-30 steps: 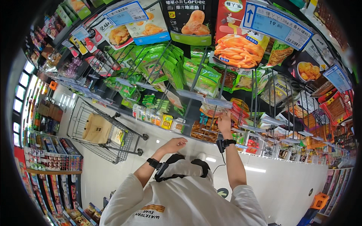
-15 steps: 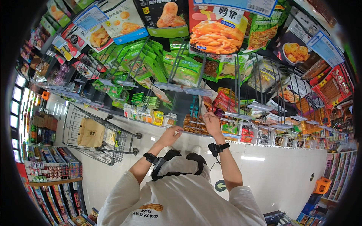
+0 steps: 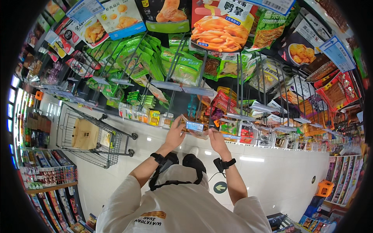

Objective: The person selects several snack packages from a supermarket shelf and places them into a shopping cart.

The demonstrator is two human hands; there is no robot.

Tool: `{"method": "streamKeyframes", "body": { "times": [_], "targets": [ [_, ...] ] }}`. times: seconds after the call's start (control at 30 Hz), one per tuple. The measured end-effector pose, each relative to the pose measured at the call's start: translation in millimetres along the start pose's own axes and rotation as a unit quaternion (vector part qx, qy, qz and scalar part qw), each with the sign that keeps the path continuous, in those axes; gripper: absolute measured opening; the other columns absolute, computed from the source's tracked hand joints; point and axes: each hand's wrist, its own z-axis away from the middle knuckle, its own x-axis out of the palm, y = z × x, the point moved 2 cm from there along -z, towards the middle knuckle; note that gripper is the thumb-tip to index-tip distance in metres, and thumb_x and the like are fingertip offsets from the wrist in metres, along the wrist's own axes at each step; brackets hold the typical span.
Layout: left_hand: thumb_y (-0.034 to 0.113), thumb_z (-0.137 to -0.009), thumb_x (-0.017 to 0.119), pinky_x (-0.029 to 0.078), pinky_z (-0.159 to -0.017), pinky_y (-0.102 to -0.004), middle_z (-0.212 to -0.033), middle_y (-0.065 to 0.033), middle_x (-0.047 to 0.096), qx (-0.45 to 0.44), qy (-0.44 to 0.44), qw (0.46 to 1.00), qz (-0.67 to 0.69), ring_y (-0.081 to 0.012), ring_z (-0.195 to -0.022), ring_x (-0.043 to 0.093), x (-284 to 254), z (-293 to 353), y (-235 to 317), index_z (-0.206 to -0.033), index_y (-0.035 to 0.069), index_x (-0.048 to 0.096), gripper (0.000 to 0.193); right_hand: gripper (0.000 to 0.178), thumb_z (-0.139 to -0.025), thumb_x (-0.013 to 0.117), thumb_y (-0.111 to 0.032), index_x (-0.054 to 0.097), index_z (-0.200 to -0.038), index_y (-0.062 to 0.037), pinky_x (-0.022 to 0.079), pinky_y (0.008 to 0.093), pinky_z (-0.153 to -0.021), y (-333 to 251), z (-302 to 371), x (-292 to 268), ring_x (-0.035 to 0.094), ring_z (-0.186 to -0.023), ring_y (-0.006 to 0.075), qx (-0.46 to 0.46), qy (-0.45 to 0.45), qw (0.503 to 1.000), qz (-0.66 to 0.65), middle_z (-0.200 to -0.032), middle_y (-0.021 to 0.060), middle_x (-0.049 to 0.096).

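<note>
In front of the lowest shelf, a flat packet [image 3: 195,127] with a blue-and-white label is stretched between my hands. My left hand [image 3: 175,134] grips its left edge. On the other side, my right hand [image 3: 217,139] holds the right edge, its fingers partly hidden by the packet. The packet's contents are hard to make out. Just beyond it, red snack packets [image 3: 224,101] hang from the rack. Small yellow packets [image 3: 154,117] stand in the bottom row left of my left hand.
Green snack bags [image 3: 142,58] hang on metal hooks ahead, with price-tag holders [image 3: 199,91] jutting toward me. A wire shopping cart [image 3: 103,152] holding a brown paper bag [image 3: 84,134] stands at my left. More shelves [image 3: 48,171] line the far left.
My right hand has drawn back from the rack with the packet. My left hand has moved in to take its other edge, and the packet now faces me.
</note>
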Motion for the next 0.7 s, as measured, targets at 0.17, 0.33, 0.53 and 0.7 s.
{"method": "streamKeyframes", "body": {
  "times": [0.17, 0.33, 0.53, 0.7],
  "targets": [
    [0.002, -0.07, 0.067, 0.039, -0.095, -0.0431, -0.138, -0.0139, 0.036, -0.014, -0.019, 0.999, -0.027, -0.038, -0.117, 0.041, 4, 5, -3, -0.108, 0.002, 0.053, 0.04, 0.035, -0.095, 0.043, -0.021, 0.061, -0.083, 0.0056, 0.045, 0.0429, -0.073, -20, 13, 4, 0.057, -0.082, 0.0416, -0.02, -0.038, 0.999, 0.014, -0.085, 0.0222, 0.06],
    [0.005, -0.069, 0.067, 0.038, -0.096, -0.0401, -0.128, -0.0132, 0.046, -0.061, -0.075, 0.995, -0.006, -0.0349, -0.116, 0.041, 6, 37, -30, -0.109, 0.006, 0.056, 0.041, 0.021, -0.084, 0.056, -0.015, 0.061, -0.079, 0.0044, 0.047, 0.042, -0.07, -36, 27, 17, 0.058, -0.077, 0.0385, -0.072, -0.08, 0.989, 0.1, -0.081, 0.0188, 0.06],
    [0.011, -0.069, 0.073, 0.041, -0.094, -0.0378, -0.117, -0.0108, 0.056, -0.022, -0.079, 0.996, 0.019, -0.0303, -0.111, 0.05, -20, 106, -79, -0.108, 0.01, 0.061, 0.04, 0.017, -0.08, 0.06, -0.012, 0.064, -0.077, 0.0043, 0.048, 0.0382, -0.065, -81, 46, 49, 0.06, -0.07, 0.0345, -0.062, -0.141, 0.984, 0.087, -0.077, 0.0167, 0.061],
    [0.015, -0.076, 0.073, 0.04, -0.094, -0.0308, -0.109, -0.0054, 0.062, -0.18, -0.135, 0.874, 0.43, -0.017, -0.104, 0.055, -70, 183, -111, -0.112, 0.004, 0.06, 0.04, 0.015, -0.079, 0.064, -0.01, 0.065, -0.079, 0.0047, 0.048, 0.0322, -0.063, -150, 66, 97, 0.061, -0.067, 0.0283, -0.083, -0.204, 0.975, 0.036, -0.075, 0.0153, 0.062]
  ]
}}
